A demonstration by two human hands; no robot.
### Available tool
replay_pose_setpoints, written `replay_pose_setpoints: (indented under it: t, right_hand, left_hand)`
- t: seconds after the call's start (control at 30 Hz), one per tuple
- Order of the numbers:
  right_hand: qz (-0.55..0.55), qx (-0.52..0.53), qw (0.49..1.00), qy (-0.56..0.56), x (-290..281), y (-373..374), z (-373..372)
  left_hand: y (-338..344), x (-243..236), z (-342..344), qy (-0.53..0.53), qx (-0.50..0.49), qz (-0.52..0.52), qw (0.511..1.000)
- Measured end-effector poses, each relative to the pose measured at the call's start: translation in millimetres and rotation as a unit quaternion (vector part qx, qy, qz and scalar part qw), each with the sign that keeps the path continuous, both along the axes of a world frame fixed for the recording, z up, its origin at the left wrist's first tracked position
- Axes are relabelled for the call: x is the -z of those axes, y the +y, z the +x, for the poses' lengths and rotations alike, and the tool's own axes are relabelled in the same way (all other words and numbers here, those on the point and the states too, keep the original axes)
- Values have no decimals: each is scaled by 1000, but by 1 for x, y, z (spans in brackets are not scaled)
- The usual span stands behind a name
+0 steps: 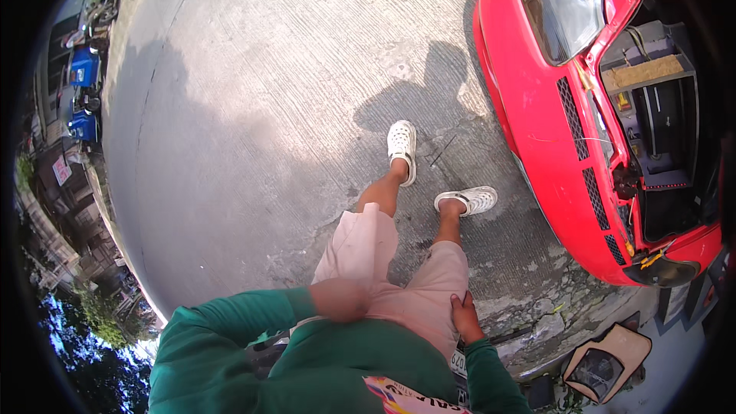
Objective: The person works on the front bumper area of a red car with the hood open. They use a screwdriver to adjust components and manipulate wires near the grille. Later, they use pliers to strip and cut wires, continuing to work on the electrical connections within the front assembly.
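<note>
My left hand (pixel 341 299) is at the front of my pale pink shorts (pixel 356 249), near the waist. Motion blurs it, and its fingers cannot be made out. Beside my right thigh, my right hand (pixel 466 318) rests against the shorts, thumb and a finger a little apart, with no object visible in it. Both arms wear green sleeves. My feet, in white clogs (pixel 402 152), stand apart on the concrete. To the right is a red car (pixel 537 130), out of reach of both hands, its front compartment open on a grey box (pixel 675 107).
Rough concrete pavement (pixel 253 107) spreads ahead and left. A broken, mossy edge (pixel 537 330) runs at the lower right, by a tan and black panel-like object (pixel 609 364). Blue vehicles (pixel 84 69) stand at the far left. A dark shadow falls near the car.
</note>
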State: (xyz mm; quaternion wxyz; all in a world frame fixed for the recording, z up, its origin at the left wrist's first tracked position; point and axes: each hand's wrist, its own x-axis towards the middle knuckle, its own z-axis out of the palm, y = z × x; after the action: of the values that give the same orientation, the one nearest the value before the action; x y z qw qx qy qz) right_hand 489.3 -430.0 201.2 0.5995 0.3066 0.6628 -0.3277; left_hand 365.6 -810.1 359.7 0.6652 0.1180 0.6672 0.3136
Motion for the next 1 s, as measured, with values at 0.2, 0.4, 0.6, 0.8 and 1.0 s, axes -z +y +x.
replay_pose_setpoints:
  t: [0.2,0.4,0.6,0.8,1.0]
  right_hand:
    - [50,-115,991,-45,-8,-40,-44]
    - [38,-126,989,-67,-36,-97,-97]
    - [34,-235,964,-124,-37,-223,-188]
    - [72,-305,938,148,15,-295,-309]
    - [76,-225,945,227,151,-301,-460]
  left_hand:
    - [-34,20,-30,-44,-190,-32,980]
    - [-101,84,-50,73,-160,-16,984]
    - [-210,101,-91,222,-273,-31,936]
    - [-265,94,-132,190,-236,-127,944]
    - [-243,128,-138,241,-203,-246,917]
